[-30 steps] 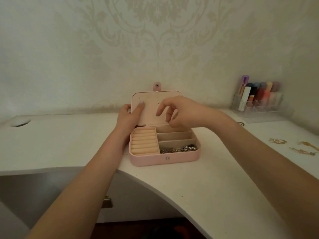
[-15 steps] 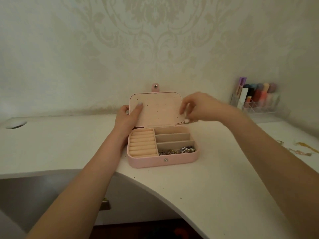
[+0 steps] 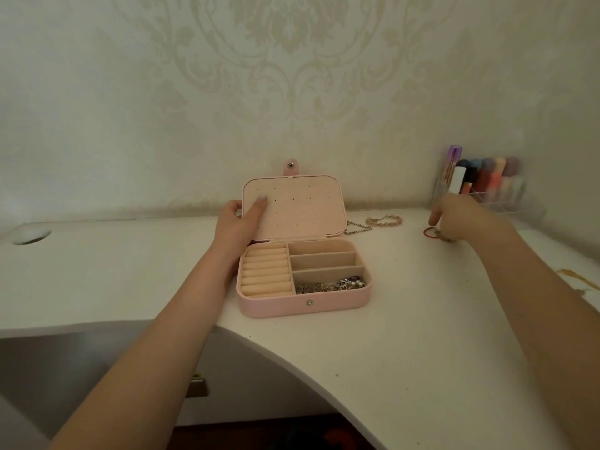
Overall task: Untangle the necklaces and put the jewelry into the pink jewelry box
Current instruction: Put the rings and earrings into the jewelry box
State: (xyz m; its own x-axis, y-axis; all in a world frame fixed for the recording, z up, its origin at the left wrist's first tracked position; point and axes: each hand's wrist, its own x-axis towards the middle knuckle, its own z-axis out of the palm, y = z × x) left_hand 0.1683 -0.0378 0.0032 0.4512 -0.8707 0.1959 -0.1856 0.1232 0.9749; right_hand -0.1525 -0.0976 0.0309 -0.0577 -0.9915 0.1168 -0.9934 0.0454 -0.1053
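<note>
While the white desk [image 3: 373, 352] curves smoothly toward the viewer, the pink jewelry box [image 3: 303, 302], a rounded rectangle with a snap, sits open near its middle. Tangled chains [image 3: 328, 285] fill its front right slot beside cream padded rolls. The left hand [image 3: 238, 224] holds the upright lid's edge. The right hand [image 3: 461, 219], blurred, reaches down over a red ring [image 3: 428, 232]; its grip is unclear.

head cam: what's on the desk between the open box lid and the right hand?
In the head view, a silver chain and a beaded bracelet lie between the lid and the right hand; a red ring sits by its fingers.
</note>
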